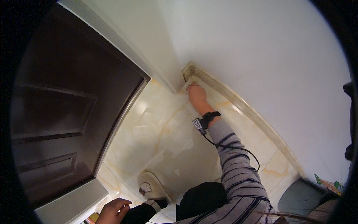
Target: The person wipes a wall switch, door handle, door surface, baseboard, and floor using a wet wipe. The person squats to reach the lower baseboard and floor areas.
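Observation:
My right hand [196, 93] reaches down into the corner where the white wall meets the door-frame side. Its fingers are closed and bent close to the floor, touching or nearly touching the foot of the baseboard [231, 98]. A pale patch shows just past the fingertips, and I cannot make out whether it is a held thing or the floor. A black strap with a small device [200, 125] and a cable sits round that wrist. My left hand [113, 211] is low at the left near my leg, fingers loosely bent and apart, with nothing visible in it.
A dark brown panelled door [56, 108] stands at the left in a pale frame. Shiny cream tiles [160, 130] cover the floor. My foot wears a cream slipper [153, 186]. A grey bin-like container [300, 198] stands at the lower right by the wall.

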Motion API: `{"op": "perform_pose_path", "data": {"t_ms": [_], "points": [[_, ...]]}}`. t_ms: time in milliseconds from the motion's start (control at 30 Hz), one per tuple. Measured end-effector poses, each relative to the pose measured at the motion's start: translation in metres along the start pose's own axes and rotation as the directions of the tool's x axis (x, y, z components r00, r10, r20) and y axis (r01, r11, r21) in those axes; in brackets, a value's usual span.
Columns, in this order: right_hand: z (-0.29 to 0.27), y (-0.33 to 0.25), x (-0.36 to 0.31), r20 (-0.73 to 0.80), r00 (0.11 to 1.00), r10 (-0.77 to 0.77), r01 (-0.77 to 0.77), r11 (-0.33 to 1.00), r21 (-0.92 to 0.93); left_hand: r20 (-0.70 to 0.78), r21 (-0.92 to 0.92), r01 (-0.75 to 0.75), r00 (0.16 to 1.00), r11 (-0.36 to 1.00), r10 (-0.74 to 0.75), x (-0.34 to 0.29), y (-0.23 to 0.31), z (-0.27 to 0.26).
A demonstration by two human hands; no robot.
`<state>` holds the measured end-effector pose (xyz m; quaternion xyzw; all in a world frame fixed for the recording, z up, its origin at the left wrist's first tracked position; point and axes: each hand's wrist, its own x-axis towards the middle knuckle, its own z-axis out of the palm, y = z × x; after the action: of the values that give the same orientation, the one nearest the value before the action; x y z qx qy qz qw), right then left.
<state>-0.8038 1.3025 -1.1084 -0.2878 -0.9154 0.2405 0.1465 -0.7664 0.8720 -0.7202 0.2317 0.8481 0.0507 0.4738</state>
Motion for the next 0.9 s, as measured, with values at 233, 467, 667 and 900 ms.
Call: {"op": "perform_pose_path", "data": {"t_ms": [233, 467, 667, 900], "points": [[-0.025, 0.036, -0.031, -0.037, 0.997, -0.064, 0.053, 0.968, -0.245, 0.012, 0.003, 0.059, 0.998, 0.998, -0.059, 0.001, 0.001, -0.002], [0.018, -0.006, -0.091, 0.201, 0.952, -0.231, 0.239, 0.971, -0.015, 0.043, 0.001, 0.063, 0.997, 0.998, -0.062, 0.007, 0.008, -0.007], [-0.012, 0.021, -0.072, 0.261, 0.949, -0.174, 0.246, 0.930, -0.272, 0.043, 0.036, 0.005, 0.999, 0.999, -0.006, 0.007, 0.010, -0.008], [-0.031, 0.026, -0.072, 0.451, 0.871, -0.194, 0.295, 0.941, -0.164, 0.049, 0.078, -0.060, 0.997, 0.995, 0.056, 0.003, 0.016, -0.007]]}}
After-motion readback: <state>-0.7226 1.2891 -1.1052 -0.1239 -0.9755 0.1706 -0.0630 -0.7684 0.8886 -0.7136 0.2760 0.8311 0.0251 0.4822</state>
